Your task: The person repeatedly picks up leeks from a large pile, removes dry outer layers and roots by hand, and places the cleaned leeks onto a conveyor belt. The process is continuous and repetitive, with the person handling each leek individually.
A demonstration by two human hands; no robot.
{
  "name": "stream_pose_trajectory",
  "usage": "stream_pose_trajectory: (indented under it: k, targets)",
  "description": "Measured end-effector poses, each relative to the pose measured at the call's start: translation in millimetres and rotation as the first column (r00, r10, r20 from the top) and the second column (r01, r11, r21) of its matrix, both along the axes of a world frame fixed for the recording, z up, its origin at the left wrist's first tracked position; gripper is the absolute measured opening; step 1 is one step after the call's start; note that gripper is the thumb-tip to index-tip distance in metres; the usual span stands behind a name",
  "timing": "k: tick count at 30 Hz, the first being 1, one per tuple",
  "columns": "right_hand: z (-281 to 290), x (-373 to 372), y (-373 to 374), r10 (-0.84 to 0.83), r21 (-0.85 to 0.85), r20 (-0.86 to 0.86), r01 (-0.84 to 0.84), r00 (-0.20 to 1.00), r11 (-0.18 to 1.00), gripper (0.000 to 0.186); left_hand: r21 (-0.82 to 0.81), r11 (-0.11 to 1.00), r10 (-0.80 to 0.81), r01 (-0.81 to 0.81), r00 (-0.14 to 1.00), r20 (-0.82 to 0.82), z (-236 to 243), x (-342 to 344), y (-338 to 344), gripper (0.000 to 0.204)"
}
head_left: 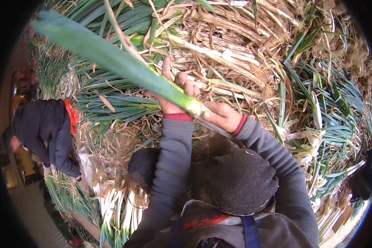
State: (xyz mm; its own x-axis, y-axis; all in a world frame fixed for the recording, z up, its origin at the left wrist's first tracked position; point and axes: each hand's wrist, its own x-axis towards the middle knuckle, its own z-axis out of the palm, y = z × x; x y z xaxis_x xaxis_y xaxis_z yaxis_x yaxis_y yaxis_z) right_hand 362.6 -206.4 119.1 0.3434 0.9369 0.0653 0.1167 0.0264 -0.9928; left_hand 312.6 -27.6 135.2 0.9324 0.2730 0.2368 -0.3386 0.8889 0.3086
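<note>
A long green onion [153, 82] slants across both my hands. Its broad green leaves reach to the upper left, blurred at the tip, and its pale shank points down to the right. Beneath the stalk, my left hand [170, 106] cradles it across the upturned palm, index finger stretched out and the other fingers half curled. Lower along the shank, my right hand [226, 117] grips it, thumb laid on top. Below my hands the root end is partly hidden. Directly beyond them lies a heap of untrimmed green onions [219, 53] with dry brown outer leaves and roots.
Cleaned white-stemmed onions [122, 208] lie at the lower left. More green stalks and peeled leaves [339, 120] are piled on the right. At the left, a person in dark clothes [45, 130] bends over the onions. My dark-covered knees [242, 182] are below my hands.
</note>
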Motion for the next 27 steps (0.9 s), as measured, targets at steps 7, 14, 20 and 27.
stream_pose_trajectory:
  k: [7,14,20,27]
  targets:
    - [-41,-18,15,-0.279,-0.030,0.382,0.314,0.881,0.949,0.037,0.395,0.872,0.475,-0.291,0.701,-0.532,-28,-34,-28,0.059]
    - [-58,5,-22,-0.302,-0.477,0.399,0.477,0.866,0.738,0.030,0.333,0.909,0.391,-0.253,0.794,-0.466,-10,-33,-29,0.066]
    - [-31,-13,-3,-0.299,-0.029,0.137,0.306,0.944,0.952,0.044,0.379,0.859,0.498,-0.344,0.731,-0.466,-1,-29,-46,0.066]
    - [6,-10,14,-0.225,0.043,0.253,0.222,0.941,0.974,0.034,0.319,0.864,0.501,-0.390,0.732,-0.461,6,-44,-46,0.067]
